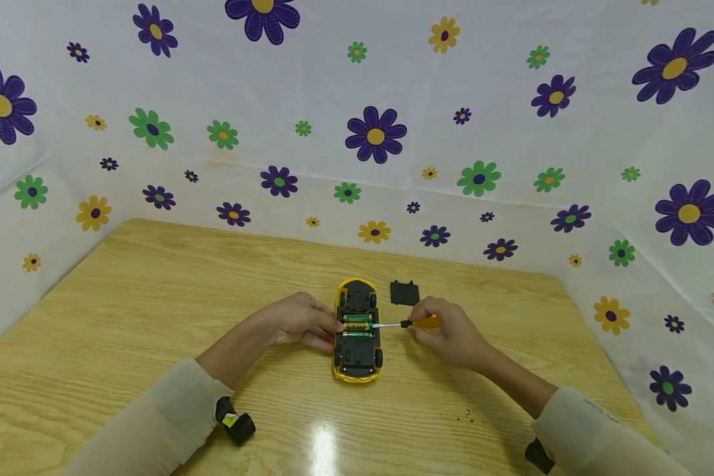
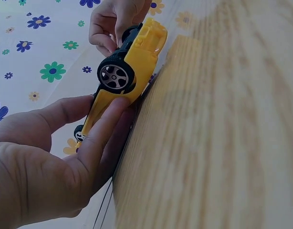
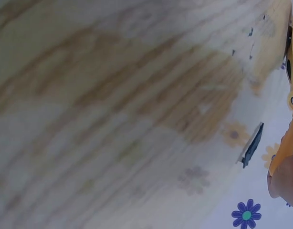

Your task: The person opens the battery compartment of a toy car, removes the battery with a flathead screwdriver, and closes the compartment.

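A toy car (image 1: 358,356) with a yellow body and a black underside is held upside down at the middle of a wood-grained bench (image 1: 184,291), its wheels turned upward and its length pointing away from the person. In its underside an open compartment is seen, where three green-and-gold batteries (image 1: 357,326) are set crosswise, side by side.

The car is gripped along its left side by the left hand (image 1: 303,322), whose fingers are clamped on it; in the left wrist view, the yellow flank beside a wheel (image 2: 114,77) is pressed by one finger, and the thumb is laid near the underside edge. By the right hand (image 1: 451,334) a screwdriver (image 1: 427,322) is held, its orange handle pinched between thumb and curled fingers. Its metal shaft is pointed left, with the tip brought to the right end of the middle battery; whether the two touch cannot be told.

Just beyond the right hand, to the right of the car, a flat black cover (image 1: 404,293) is laid on the bench. A few small dark specks (image 1: 469,415) are scattered nearer the right forearm. Pale sleeves (image 1: 160,410) are worn on both arms. The bench is backed by a white cloth (image 1: 309,73) printed with purple, green and yellow flowers.
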`<act>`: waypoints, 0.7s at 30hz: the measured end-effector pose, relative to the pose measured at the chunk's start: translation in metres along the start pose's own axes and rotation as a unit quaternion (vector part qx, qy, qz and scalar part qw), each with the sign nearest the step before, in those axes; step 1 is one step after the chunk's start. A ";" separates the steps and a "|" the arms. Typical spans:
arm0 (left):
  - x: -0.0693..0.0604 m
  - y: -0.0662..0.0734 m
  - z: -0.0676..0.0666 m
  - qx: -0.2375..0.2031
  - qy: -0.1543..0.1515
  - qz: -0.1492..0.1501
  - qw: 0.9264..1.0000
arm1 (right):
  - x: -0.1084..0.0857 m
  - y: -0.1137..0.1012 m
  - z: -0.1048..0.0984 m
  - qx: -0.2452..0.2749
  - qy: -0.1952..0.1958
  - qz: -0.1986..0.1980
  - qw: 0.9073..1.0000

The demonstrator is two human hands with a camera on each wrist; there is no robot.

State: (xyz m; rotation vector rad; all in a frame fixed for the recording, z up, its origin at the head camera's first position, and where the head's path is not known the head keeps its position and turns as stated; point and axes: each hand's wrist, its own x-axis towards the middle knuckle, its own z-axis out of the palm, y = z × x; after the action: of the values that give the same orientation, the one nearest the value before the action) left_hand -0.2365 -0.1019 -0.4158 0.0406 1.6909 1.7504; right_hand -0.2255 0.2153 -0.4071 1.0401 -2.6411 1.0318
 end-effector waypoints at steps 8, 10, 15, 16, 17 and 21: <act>0.000 0.002 0.001 -0.003 0.000 0.000 1.000 | 0.005 -0.008 -0.011 -0.040 -0.010 -0.009 0.999; 0.001 0.002 0.001 -0.005 0.000 -0.001 1.000 | 0.005 -0.011 -0.014 -0.046 -0.017 -0.009 0.999; 0.000 0.001 0.000 -0.002 -0.001 -0.002 1.000 | 0.006 -0.017 -0.021 -0.084 -0.035 -0.027 0.996; 0.000 0.001 0.000 0.000 -0.002 -0.001 1.000 | 0.007 -0.018 -0.023 -0.095 -0.039 -0.034 0.994; 0.000 0.001 0.000 0.002 -0.002 -0.001 1.000 | 0.007 -0.019 -0.024 -0.105 -0.044 -0.043 0.993; 0.000 0.002 0.000 0.001 -0.003 0.000 1.000 | 0.010 -0.025 -0.027 -0.141 -0.059 -0.073 0.986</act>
State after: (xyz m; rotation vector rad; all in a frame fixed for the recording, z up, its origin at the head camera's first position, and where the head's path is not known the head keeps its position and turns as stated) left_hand -0.2373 -0.1023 -0.4142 0.0472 1.6878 1.7478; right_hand -0.2205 0.2141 -0.3691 1.2362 -2.6495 0.5621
